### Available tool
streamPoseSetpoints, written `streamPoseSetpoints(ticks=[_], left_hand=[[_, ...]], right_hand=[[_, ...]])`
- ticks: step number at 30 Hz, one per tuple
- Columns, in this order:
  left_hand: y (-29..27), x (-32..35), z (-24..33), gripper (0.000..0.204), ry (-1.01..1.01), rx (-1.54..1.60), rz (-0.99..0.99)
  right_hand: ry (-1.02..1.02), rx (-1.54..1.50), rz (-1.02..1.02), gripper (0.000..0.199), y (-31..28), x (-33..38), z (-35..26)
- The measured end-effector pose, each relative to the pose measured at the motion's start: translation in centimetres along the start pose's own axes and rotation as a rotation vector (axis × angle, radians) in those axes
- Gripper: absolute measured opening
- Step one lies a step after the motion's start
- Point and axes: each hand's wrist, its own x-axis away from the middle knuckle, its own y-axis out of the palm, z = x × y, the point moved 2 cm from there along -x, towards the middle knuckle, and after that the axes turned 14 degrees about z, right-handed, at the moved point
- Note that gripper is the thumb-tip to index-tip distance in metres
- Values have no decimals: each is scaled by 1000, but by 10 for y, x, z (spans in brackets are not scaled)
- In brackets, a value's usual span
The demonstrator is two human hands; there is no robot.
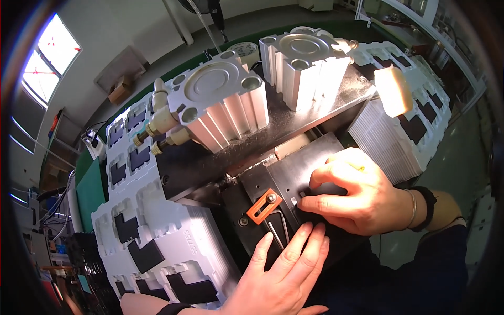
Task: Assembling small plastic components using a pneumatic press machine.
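Note:
My left hand (286, 268) lies with its fingers stretched out over the near side of a black fixture plate (328, 149). Bent metal rods (284, 224), perhaps a hex key, run beside its index finger. Just beyond them, an orange slotted clamp piece (264, 207) is held by a screw. My right hand (362, 194) is over the plate's right part, fingers bent and two tips apart. One fingertip touches the plate by a small pale spot (294, 201). Nothing shows between those tips; what lies under the palm is hidden.
Two silver pneumatic cylinders (226, 105) (307, 68) stand on a black block beyond my hands. White trays (178, 236) with black L-shaped pieces (146, 255) are stacked at left. More trays (386, 142) stand at right, below a pale yellow block (392, 90).

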Motion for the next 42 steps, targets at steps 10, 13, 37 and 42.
streamPoseSetpoints(ticks=[10,13,37,42], left_hand=[[-1,-3,-2,86,-11,-22,-109],[-7,-2,3,92,-78,11,-88],[14,-8,-33,98,-21,-277,161],[-14,-28,-16,84,-233,-129,-79]], right_hand=[[74,97,69,42,-19,6,-2],[189,-206,-126,36,-36,18,1],[188,-216,-19,29,-3,-10,32],[149,-215,0,23,-5,-10,33]])
